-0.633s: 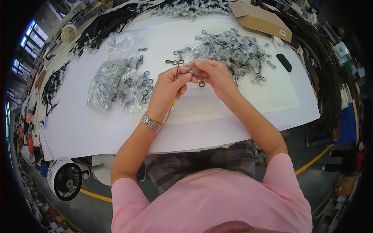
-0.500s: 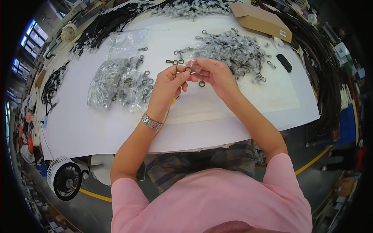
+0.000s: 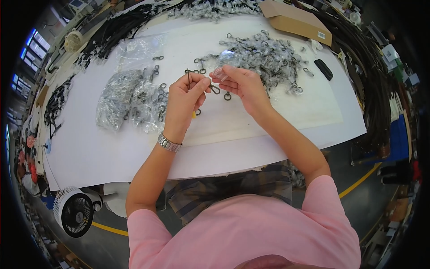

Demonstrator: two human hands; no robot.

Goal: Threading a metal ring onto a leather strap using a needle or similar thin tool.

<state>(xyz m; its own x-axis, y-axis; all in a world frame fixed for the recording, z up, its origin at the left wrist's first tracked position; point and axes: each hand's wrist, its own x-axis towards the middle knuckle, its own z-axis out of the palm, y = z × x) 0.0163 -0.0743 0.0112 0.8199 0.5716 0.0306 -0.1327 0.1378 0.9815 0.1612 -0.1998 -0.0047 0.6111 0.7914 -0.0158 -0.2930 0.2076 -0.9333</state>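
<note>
Pinched in my left hand [image 3: 181,96] is a dark metal snap hook [image 3: 215,88], its loop sticking out to the right of my fingertips. A thin dark rod-like tool [image 3: 188,76] also stands up from that hand; a yellow bit [image 3: 194,114] shows beneath it. My right hand [image 3: 247,88] is closed on a small clear plastic wrapper [image 3: 218,73], just right of the hook. Below its fingers a dark metal ring piece [image 3: 227,96] lies on the table. Beyond my left hand lie a few more dark hooks, partly hidden by it.
A heap of plastic-wrapped hooks [image 3: 268,56] spreads beyond my right hand. Left of my hands lies a clear bag of hooks [image 3: 114,103]. Also on the white-covered table [image 3: 98,157] are a black oblong object [image 3: 323,69], a cardboard box [image 3: 298,22] and dark straps [image 3: 116,36].
My fingertips have drawn slightly apart. The hook's loop now shows bare by my left fingers, while the clear wrapper is in my right fingers. The view has shifted slightly.
</note>
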